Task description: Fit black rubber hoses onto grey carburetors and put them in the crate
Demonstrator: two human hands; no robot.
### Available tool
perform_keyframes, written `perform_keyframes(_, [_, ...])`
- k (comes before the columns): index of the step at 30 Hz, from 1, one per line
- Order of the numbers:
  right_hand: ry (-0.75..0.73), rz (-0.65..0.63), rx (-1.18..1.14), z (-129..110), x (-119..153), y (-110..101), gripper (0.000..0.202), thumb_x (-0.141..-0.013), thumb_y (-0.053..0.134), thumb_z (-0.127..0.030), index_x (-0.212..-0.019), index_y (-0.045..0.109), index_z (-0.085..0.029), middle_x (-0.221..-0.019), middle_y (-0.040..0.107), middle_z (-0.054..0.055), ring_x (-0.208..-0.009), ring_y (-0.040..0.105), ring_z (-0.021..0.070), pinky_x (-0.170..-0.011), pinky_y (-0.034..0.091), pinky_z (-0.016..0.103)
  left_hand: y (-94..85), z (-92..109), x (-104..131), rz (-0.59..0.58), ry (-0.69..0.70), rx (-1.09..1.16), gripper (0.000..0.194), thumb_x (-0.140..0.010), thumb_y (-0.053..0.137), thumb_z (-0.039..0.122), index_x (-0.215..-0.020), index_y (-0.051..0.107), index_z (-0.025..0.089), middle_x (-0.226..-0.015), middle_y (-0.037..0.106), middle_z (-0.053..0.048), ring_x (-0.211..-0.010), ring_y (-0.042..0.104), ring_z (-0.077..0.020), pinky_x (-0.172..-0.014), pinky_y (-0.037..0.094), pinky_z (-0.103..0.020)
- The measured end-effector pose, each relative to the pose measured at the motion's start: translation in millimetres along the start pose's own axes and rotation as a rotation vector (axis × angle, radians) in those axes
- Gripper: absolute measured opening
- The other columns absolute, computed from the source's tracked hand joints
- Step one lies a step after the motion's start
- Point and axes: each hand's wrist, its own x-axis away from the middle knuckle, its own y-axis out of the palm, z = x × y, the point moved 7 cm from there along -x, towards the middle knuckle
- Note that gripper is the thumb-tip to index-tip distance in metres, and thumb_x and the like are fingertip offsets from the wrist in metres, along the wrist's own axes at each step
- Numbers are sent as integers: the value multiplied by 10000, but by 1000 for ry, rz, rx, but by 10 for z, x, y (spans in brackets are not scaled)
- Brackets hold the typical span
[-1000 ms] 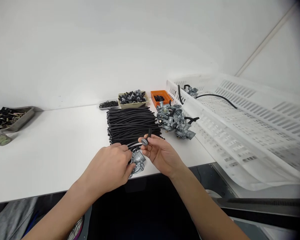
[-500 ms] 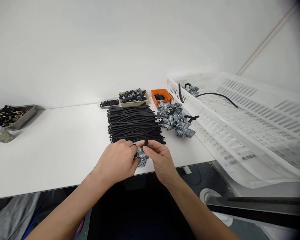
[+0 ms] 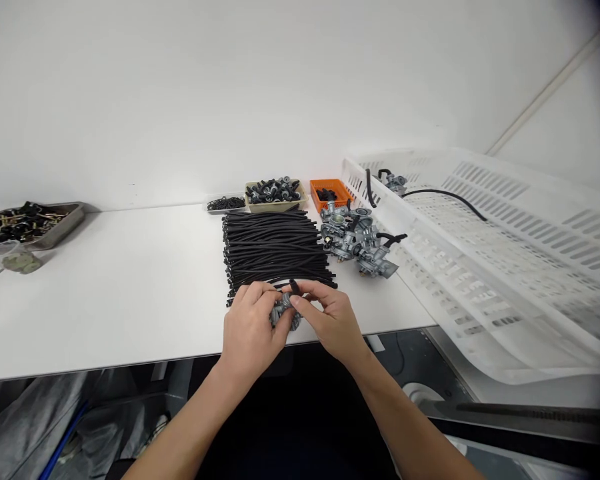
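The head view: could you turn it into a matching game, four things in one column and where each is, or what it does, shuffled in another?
1. Orange basket
2. White crate
3. Black tubes
4. Left hand

A. Lying side by side on the white table
B. Gripping a grey metal part
C. Beside the cream tray, with small black pieces inside
D. At the right, with slotted walls

Pairs: 1-C, 2-D, 3-A, 4-B

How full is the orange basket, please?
Partly full: black pieces sit low inside the orange basket, leaving its back wall showing.
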Motion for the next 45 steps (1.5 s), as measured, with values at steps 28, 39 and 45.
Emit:
perform_keyframes(28, [-86, -449, 452, -465, -338, 129, 125, -856, 728, -293, -902, 827, -232, -820, 794, 29, -740, 693, 210, -702, 568, 329, 271, -284, 231, 42, -294, 454, 399, -814, 846, 236, -1151, 632, 238, -1104, 763, -26, -1004, 747, -216, -906, 611, -376])
perform_keyframes(39, [-109, -387, 286, -318, -273, 97, 219, -899, 750, -278, -1093, 850, -286, -1101, 793, 61, -1016, 724, 257, -845, 590, 384, 350, -372, 241, -31, -406, 524, 475, -816, 864, 320, -1215, 620, 238, -1197, 773, -44, -1079, 746, -256, -912, 595, -426])
perform_keyframes(45, [-33, -255, 259, -202, -260, -6, 198, -827, 822, -276, -1023, 848, -263, -947, 790, 43, -829, 694, 223, -747, 570, 375, 385, -366, 249, -34, -400, 515, 492, -818, 868, 341, -1226, 608, 246, -1228, 771, -49, -1083, 747, -259, -899, 598, -425])
